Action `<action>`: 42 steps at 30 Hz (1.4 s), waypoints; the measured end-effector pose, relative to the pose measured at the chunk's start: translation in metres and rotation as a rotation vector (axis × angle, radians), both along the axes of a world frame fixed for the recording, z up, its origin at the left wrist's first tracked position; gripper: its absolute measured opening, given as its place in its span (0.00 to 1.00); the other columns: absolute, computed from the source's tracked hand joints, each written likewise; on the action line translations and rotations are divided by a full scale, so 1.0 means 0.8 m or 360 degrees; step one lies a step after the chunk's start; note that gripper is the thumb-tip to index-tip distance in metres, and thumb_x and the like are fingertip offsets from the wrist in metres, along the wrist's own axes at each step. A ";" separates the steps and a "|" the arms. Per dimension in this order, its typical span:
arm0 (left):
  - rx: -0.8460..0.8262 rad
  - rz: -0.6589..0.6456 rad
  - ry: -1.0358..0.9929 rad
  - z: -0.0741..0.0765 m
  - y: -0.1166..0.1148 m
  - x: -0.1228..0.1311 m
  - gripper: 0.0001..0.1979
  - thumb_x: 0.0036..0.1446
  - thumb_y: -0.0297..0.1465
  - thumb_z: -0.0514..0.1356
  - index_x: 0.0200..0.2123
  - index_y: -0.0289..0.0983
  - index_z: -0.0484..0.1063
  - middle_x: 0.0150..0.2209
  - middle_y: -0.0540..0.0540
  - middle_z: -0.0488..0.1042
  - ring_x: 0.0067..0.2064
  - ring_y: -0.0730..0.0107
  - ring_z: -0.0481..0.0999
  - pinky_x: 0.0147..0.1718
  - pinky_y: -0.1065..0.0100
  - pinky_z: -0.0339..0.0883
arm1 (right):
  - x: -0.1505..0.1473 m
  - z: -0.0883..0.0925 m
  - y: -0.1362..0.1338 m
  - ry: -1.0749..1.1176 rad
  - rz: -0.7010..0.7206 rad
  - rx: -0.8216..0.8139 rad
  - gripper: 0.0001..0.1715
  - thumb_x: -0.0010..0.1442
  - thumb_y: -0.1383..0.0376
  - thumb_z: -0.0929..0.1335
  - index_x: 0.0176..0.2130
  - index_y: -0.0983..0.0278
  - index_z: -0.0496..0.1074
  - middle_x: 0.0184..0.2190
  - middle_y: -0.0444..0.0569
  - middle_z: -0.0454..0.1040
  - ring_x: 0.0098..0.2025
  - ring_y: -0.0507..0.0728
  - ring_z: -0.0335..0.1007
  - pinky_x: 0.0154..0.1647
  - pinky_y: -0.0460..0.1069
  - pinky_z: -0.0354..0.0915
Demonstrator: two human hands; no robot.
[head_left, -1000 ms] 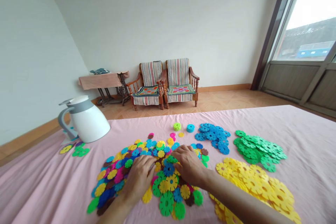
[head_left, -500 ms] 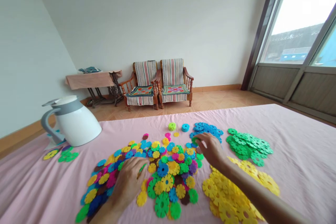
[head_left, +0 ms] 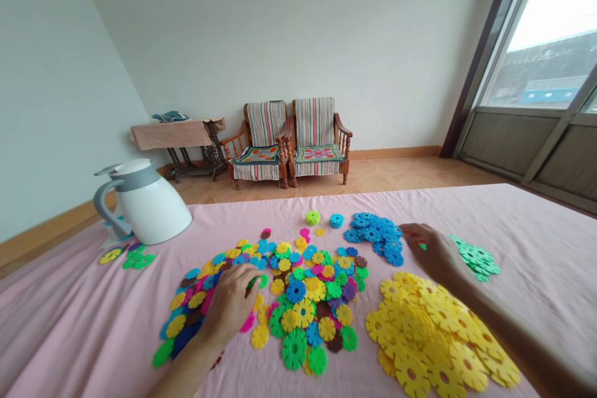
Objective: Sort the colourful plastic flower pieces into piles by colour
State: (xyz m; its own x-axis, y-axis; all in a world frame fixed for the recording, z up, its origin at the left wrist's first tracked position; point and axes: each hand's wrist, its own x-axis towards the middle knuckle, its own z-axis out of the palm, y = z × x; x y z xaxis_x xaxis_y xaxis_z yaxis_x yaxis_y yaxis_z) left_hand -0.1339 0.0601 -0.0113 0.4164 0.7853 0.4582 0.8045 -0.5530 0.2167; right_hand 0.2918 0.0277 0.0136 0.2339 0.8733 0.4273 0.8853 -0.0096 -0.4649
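Observation:
A mixed heap of coloured flower-shaped plastic discs (head_left: 303, 298) lies on the pink cloth (head_left: 522, 217) in front of me. My left hand (head_left: 231, 305) rests on the heap's left side, fingers pinched on a green disc (head_left: 254, 282). My right hand (head_left: 433, 253) reaches right over the near edge of the all-green pile (head_left: 476, 258), fingers curled, with a bit of green showing under the fingertips. An all-blue pile (head_left: 375, 236) lies just left of that hand, and an all-yellow pile (head_left: 429, 329) lies below it.
A white jug with a grey handle (head_left: 144, 202) stands at the left, with a few loose discs (head_left: 125, 256) beside it. Small green (head_left: 312, 217) and blue (head_left: 336, 221) stacks sit behind the heap. Two wooden chairs (head_left: 289, 143) and a side table (head_left: 175, 134) stand by the far wall.
My right hand left the mixed heap with a green disc and swung right, past the blue pile, to the green pile. My left hand picked a green disc out of the heap.

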 end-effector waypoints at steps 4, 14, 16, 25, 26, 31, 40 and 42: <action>-0.0013 0.0011 -0.0006 0.001 -0.002 0.002 0.09 0.58 0.29 0.54 0.38 0.41 0.75 0.37 0.47 0.75 0.41 0.63 0.72 0.43 0.60 0.66 | -0.121 0.015 -0.025 0.0075 0.0707 -0.0084 0.15 0.60 0.65 0.60 0.40 0.63 0.74 0.34 0.50 0.74 0.35 0.55 0.70 0.37 0.50 0.64; -0.0048 0.0015 0.0033 0.004 -0.006 0.003 0.09 0.59 0.29 0.54 0.38 0.41 0.73 0.38 0.47 0.74 0.43 0.63 0.71 0.44 0.60 0.64 | -0.271 0.027 -0.040 -0.0321 0.1349 -0.0426 0.19 0.53 0.62 0.69 0.46 0.63 0.70 0.43 0.52 0.72 0.47 0.60 0.62 0.49 0.54 0.57; -0.0054 0.0023 0.0036 0.004 -0.006 0.003 0.09 0.59 0.28 0.53 0.38 0.41 0.73 0.38 0.47 0.74 0.42 0.62 0.71 0.44 0.60 0.64 | -0.272 0.024 -0.034 -0.0381 0.1302 -0.0433 0.21 0.51 0.60 0.70 0.44 0.64 0.70 0.42 0.52 0.72 0.47 0.62 0.62 0.49 0.57 0.55; -0.0056 0.0039 0.0044 0.006 -0.008 0.005 0.09 0.59 0.29 0.54 0.37 0.40 0.74 0.38 0.47 0.74 0.42 0.63 0.71 0.44 0.60 0.64 | -0.244 0.013 -0.024 0.0057 0.1076 -0.0419 0.10 0.49 0.75 0.66 0.32 0.63 0.71 0.32 0.45 0.73 0.39 0.54 0.65 0.43 0.49 0.56; -0.0049 0.0037 0.0041 0.006 -0.008 0.005 0.09 0.59 0.29 0.54 0.37 0.40 0.74 0.37 0.47 0.74 0.42 0.63 0.71 0.44 0.60 0.64 | -0.241 0.014 -0.023 0.0138 0.1046 -0.0421 0.09 0.48 0.75 0.66 0.31 0.63 0.70 0.31 0.45 0.73 0.37 0.53 0.66 0.41 0.48 0.57; -0.0025 0.0020 0.0033 0.005 -0.008 0.004 0.09 0.59 0.28 0.54 0.37 0.40 0.73 0.37 0.46 0.74 0.41 0.63 0.71 0.43 0.60 0.65 | -0.227 0.019 -0.023 0.0450 0.0961 -0.0533 0.05 0.49 0.72 0.66 0.28 0.64 0.69 0.26 0.43 0.73 0.29 0.51 0.67 0.28 0.44 0.58; -0.0016 0.0003 0.0005 0.001 -0.004 0.001 0.09 0.58 0.28 0.54 0.37 0.41 0.74 0.37 0.46 0.73 0.41 0.63 0.71 0.43 0.61 0.66 | -0.110 -0.002 -0.021 0.0575 0.0679 -0.0308 0.11 0.55 0.61 0.64 0.33 0.63 0.74 0.27 0.47 0.77 0.30 0.56 0.73 0.33 0.50 0.67; -0.0017 0.0003 -0.0013 0.000 -0.004 0.001 0.09 0.58 0.28 0.54 0.38 0.41 0.74 0.37 0.46 0.73 0.41 0.63 0.71 0.43 0.61 0.66 | -0.053 -0.012 -0.018 0.0567 0.0518 -0.0278 0.13 0.55 0.58 0.64 0.34 0.62 0.75 0.28 0.48 0.78 0.31 0.58 0.74 0.34 0.51 0.68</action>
State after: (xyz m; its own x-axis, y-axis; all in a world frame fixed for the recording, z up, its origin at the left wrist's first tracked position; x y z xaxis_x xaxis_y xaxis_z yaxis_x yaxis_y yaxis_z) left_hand -0.1331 0.0571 -0.0114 0.4113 0.7910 0.4529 0.8037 -0.5491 0.2292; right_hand 0.2491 0.0132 0.0038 0.0424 0.9764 0.2119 0.6420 0.1359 -0.7546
